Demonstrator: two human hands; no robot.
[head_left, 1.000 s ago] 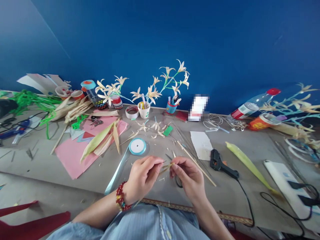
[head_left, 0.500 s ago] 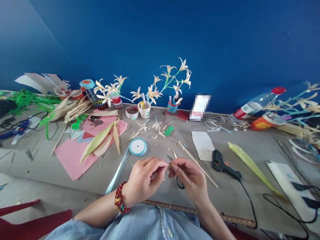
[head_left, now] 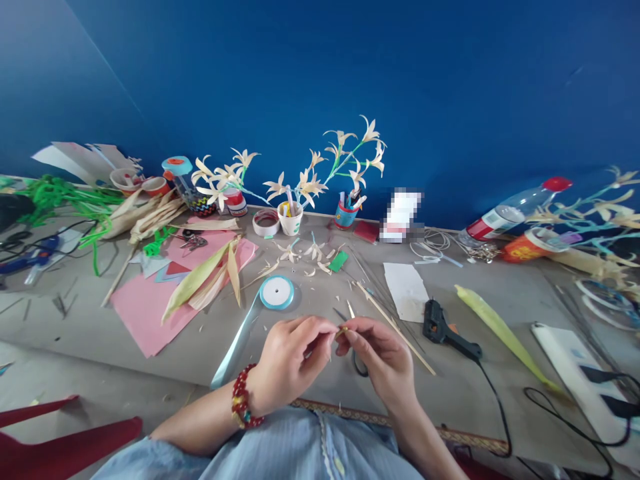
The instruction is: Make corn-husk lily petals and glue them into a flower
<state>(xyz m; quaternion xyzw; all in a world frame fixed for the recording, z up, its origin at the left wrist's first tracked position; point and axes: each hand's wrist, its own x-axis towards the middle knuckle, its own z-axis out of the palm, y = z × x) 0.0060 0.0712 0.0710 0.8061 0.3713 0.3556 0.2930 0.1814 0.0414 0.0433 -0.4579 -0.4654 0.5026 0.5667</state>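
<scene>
My left hand (head_left: 295,360) and my right hand (head_left: 383,360) meet fingertip to fingertip over the near edge of the table. Between them they pinch a tiny yellowish piece (head_left: 341,331), too small to name and mostly covered by the fingers. Under and behind my right hand lies a pair of scissors (head_left: 349,309), its blades pointing away and a dark handle loop showing below. Beyond my left hand rests a spool of light blue ribbon (head_left: 277,292), with a length of ribbon (head_left: 237,343) trailing toward my left forearm. Small cream husk flowers (head_left: 314,251) lie past the spool.
At right lie a black glue gun (head_left: 450,333), a green corn husk (head_left: 505,327) and a white power strip (head_left: 575,373) with cords. Pink paper (head_left: 145,320) and husks (head_left: 200,283) spread at left. Cups with husk flowers (head_left: 290,219) line the blue wall.
The view has shifted very slightly. Both hands hold nearly the same pose, still pinching the tiny piece.
</scene>
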